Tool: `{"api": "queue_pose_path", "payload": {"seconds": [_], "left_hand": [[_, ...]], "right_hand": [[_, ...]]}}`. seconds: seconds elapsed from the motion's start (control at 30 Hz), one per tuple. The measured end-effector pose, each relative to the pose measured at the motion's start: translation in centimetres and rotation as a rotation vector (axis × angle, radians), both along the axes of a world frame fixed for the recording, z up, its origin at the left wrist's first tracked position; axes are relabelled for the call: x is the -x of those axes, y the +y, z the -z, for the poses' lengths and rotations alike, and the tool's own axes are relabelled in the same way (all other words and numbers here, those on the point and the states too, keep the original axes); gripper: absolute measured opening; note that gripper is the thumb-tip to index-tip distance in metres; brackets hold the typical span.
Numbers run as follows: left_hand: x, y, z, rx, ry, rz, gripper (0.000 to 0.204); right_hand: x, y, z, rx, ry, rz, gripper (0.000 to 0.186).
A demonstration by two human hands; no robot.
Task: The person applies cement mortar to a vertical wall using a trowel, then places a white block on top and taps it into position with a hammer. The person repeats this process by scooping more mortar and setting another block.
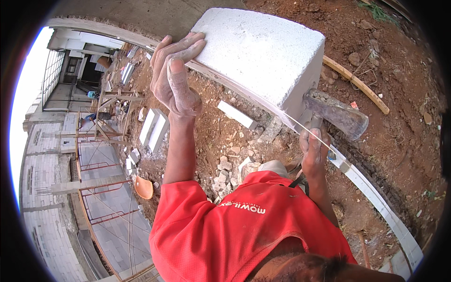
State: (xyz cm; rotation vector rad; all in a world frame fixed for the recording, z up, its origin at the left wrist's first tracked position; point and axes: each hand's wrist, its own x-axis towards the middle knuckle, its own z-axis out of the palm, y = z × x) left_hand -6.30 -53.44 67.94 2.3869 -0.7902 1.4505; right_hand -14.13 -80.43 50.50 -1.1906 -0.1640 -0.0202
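Note:
A large white masonry block sits in front of me, with some dusty residue on its lower edge. My left hand, coated in pale dust, rests at the block's left edge with its fingers stretched out. Gripped below the block's near right corner, in my right hand, is a hammer with a long, dirt-caked grey head. That head lies close against the block's right end face; whether it touches cannot be made out. A thin taut string runs past the block's near lower edge and over my right hand.
A narrow pale wall top curves away at the lower right. A bent wooden strip lies on reddish soil. Loose white blocks, rubble and an orange basin are on the ground. Scaffolding stands by a block wall at the left.

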Motion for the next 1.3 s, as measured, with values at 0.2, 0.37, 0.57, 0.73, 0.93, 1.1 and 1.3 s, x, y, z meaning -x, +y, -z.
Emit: {"api": "queue_pose_path", "payload": {"seconds": [0.2, 0.37, 0.57, 0.73, 0.93, 1.1, 1.3], "left_hand": [[0.4, -0.2, -0.5, 0.030, 0.041, 0.027, 0.053], [1.0, -0.4, -0.5, 0.089, 0.110, 0.003, 0.053], [1.3, -0.1, -0.8, 0.057, 0.120, -0.002, 0.051], [1.4, 0.1, -0.5, 0.029, 0.133, 0.025, 0.046], [2.0, -1.4, 2.0, 0.100, 0.084, 0.155, 0.094], [2.7, -2.2, 1.0, -0.049, 0.214, -0.062, 0.116], [3.4, -2.8, 0.8, -0.012, 0.251, -0.109, 0.109]], "right_hand": [[-0.1, 0.6, 1.0, -0.081, -0.194, 0.046, 0.048], [0.4, 0.6, 0.2, -0.112, -0.169, 0.075, 0.046], [-0.1, 0.5, -0.3, 0.014, -0.192, 0.084, 0.046], [-1.9, -0.6, -1.0, 0.037, -0.101, 0.019, 0.048], [-2.4, -3.9, -2.8, -0.050, -0.017, 0.027, 0.051], [-1.5, -3.2, -1.4, -0.181, -0.112, 0.041, 0.051], [-0.5, -0.9, 0.9, -0.027, -0.047, 0.067, 0.045]]}}
